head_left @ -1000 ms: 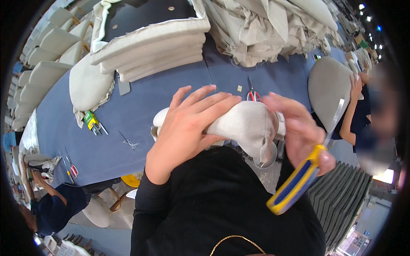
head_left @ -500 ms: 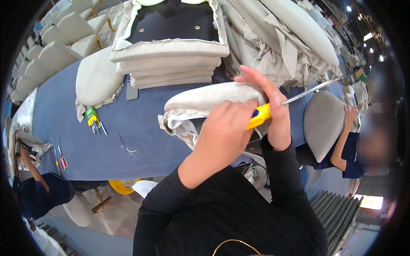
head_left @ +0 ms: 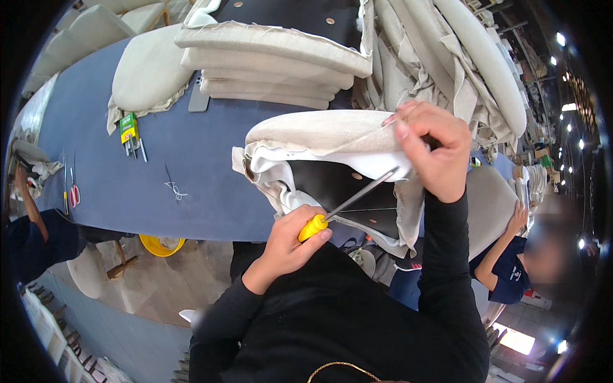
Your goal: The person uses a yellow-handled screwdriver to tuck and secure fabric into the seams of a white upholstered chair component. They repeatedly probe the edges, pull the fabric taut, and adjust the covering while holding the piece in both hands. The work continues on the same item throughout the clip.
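Note:
A beige upholstered chair panel (head_left: 319, 131) stands on edge in front of me, its black backing (head_left: 322, 179) and white padding (head_left: 373, 163) facing me. My left hand (head_left: 281, 246) is wrapped around the yellow handle of a screwdriver (head_left: 357, 196). The metal shaft slants up to the right, its tip at the white padding below the fabric edge. At the panel's upper right end, my right hand (head_left: 440, 147) pinches the loose beige fabric between thumb and fingers. Part of its grip is hidden behind the thumb.
Upholstered panels lie stacked (head_left: 268, 70) behind, with more leaning at the right (head_left: 472, 57). On the blue table (head_left: 211, 179) are a phone (head_left: 198, 99), a green and yellow box (head_left: 129, 129), thread (head_left: 175, 189) and scissors (head_left: 75, 193). Co-workers are at both sides.
The screwdriver has swung from pointing right past my right palm to slanting toward the padding. My right hand has gone from outstretched fingers to pinching the fabric; my left hand moved lower left.

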A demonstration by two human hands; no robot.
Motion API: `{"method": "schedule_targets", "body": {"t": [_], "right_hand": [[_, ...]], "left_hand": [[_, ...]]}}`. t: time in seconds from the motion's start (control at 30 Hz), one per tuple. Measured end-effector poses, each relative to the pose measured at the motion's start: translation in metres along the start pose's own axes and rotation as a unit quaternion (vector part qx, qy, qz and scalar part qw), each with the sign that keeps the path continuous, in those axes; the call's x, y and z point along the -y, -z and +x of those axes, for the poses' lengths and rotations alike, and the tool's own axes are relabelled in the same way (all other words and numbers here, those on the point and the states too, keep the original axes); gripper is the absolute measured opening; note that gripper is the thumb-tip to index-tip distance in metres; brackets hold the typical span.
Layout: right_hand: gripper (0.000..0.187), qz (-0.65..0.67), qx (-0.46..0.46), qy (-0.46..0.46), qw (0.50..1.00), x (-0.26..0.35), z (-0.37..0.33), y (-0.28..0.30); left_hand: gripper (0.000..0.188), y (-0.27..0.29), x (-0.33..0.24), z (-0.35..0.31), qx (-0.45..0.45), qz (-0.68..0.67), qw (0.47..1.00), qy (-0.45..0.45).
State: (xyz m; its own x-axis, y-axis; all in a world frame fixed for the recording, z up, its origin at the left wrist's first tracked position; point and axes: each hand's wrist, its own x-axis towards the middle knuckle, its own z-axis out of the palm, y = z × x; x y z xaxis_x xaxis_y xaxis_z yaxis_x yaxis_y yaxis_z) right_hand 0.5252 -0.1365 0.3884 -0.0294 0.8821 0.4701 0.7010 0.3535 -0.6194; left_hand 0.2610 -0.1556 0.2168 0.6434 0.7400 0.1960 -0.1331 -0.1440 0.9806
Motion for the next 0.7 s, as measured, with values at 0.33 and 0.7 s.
{"method": "schedule_targets", "body": {"t": [0.33, 0.7], "right_hand": [[0.01, 0.101, 0.014, -0.038, 0.994, 0.0, 0.004, -0.004], [0.07, 0.378, 0.111, -0.029, 0.919, -0.042, -0.038, -0.005]], "left_hand": [[0.025, -0.004, -0.008, 0.003, -0.069, 0.066, 0.995, 0.037], [0.025, 0.018, -0.015, -0.017, -0.141, 0.226, 0.964, -0.026]]}}
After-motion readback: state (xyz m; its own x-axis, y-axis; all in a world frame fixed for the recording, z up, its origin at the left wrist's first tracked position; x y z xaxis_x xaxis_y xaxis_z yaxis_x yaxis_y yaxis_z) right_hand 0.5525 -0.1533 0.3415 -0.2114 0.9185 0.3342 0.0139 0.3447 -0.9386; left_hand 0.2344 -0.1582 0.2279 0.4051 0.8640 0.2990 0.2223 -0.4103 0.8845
